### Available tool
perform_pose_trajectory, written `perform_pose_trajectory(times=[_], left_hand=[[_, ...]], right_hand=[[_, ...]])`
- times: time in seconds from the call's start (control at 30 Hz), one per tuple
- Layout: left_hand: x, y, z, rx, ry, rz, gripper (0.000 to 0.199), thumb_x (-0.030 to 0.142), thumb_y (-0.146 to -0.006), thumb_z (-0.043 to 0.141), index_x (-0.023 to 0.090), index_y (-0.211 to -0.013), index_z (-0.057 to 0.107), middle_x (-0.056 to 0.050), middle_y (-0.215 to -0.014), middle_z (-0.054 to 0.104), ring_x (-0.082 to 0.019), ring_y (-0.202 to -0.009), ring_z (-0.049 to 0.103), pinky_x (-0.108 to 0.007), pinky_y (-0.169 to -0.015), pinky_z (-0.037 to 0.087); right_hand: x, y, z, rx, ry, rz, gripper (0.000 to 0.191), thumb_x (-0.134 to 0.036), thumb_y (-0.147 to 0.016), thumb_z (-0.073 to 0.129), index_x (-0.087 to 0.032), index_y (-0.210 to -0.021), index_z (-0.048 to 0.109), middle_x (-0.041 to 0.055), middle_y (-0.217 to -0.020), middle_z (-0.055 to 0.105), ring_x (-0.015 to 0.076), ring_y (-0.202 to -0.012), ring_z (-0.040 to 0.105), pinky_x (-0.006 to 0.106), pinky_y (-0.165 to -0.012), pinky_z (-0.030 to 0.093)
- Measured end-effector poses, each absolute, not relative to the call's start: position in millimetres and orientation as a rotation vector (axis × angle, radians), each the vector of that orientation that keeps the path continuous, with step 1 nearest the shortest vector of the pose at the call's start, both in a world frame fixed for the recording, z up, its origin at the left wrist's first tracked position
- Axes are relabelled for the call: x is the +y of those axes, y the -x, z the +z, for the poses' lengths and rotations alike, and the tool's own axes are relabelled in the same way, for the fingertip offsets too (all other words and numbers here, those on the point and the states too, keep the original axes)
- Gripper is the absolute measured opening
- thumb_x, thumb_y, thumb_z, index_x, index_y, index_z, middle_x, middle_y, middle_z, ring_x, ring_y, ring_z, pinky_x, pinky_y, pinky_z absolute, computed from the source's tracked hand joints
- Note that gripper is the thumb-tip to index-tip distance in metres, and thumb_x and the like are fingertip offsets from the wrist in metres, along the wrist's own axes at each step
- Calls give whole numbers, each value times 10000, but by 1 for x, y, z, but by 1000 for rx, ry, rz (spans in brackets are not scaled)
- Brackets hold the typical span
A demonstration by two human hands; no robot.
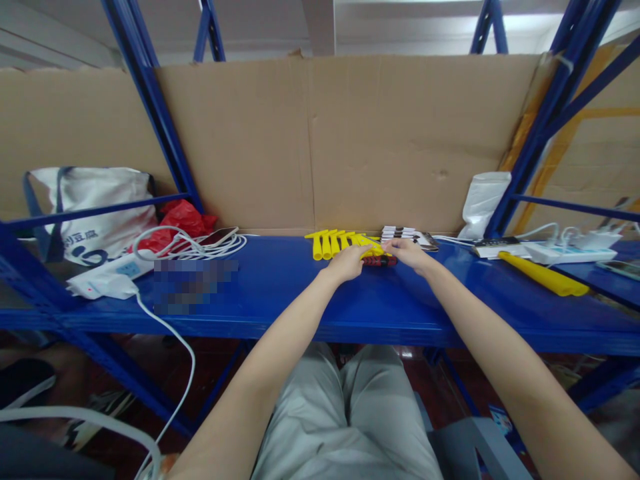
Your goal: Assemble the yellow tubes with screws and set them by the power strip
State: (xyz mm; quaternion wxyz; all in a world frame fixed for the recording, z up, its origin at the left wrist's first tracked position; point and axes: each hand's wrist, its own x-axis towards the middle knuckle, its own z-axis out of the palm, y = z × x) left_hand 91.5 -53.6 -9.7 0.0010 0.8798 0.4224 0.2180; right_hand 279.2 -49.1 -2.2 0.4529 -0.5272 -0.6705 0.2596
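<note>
Several yellow T-shaped pieces (327,247) lie side by side in a row at the back of the blue shelf. At the row's right end, my left hand (349,262) has its fingers closed at a yellow piece. Close by on the right, my right hand (409,254) is in a pinch near the same yellow piece; what sits between its fingertips is too small to make out. A red-and-black object (379,261), shaped like a handle, lies on the shelf beneath and between both hands. Behind the right hand are white packets (399,232) with black bands.
A cardboard sheet (240,147) stands behind the blue shelf (280,293). To the left are a white power strip (113,277), coiled white cables (220,248), a red plastic bag (185,219) and a cloth bag (100,200). A yellow roll (543,273) and another power strip (570,253) lie right.
</note>
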Motion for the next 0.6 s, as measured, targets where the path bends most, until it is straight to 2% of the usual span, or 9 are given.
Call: perform_pose_trajectory(times=[0.1, 0.2, 0.43, 0.6], left_hand=[[-57, -91, -9, 1346, -2790, 519, 673, 107, -813, 527, 230, -1436, 302, -96, -1398, 459, -218, -1247, 465, -338, -996, 401], [-61, -91, -9, 1372, -2804, 451, 710, 102, -826, 503, 246, -1463, 223, -112, -1397, 447, -226, -1233, 475, -328, -960, 416], [-61, -92, -9, 1423, -2862, 491, 672, 80, -851, 408, 310, -1457, 230, -98, -1256, 542, -224, -1109, 551, -329, -870, 444], [-56, -90, -12, 1369, -2887, 539, 679, 61, -836, 408, 302, -1453, 257, -85, -1158, 591, -211, -1042, 569, -318, -859, 442]], right_hand=[[-49, -280, -1, -1630, 1317, 634, 148, -259, -742, 588, -156, -656, 651, 46, -864, 704, 189, -918, 605, 321, -885, 420], [-50, -281, 0, -1613, 1324, 646, 153, -268, -743, 587, -155, -659, 646, 58, -904, 703, 195, -952, 600, 337, -923, 395], [-50, -281, 1, -1619, 1281, 632, 174, -301, -733, 599, -161, -638, 640, 56, -850, 695, 197, -953, 592, 350, -938, 379], [-48, -283, -1, -1647, 1245, 642, 199, -350, -711, 628, -158, -660, 647, 55, -860, 691, 195, -920, 594, 351, -920, 393]])
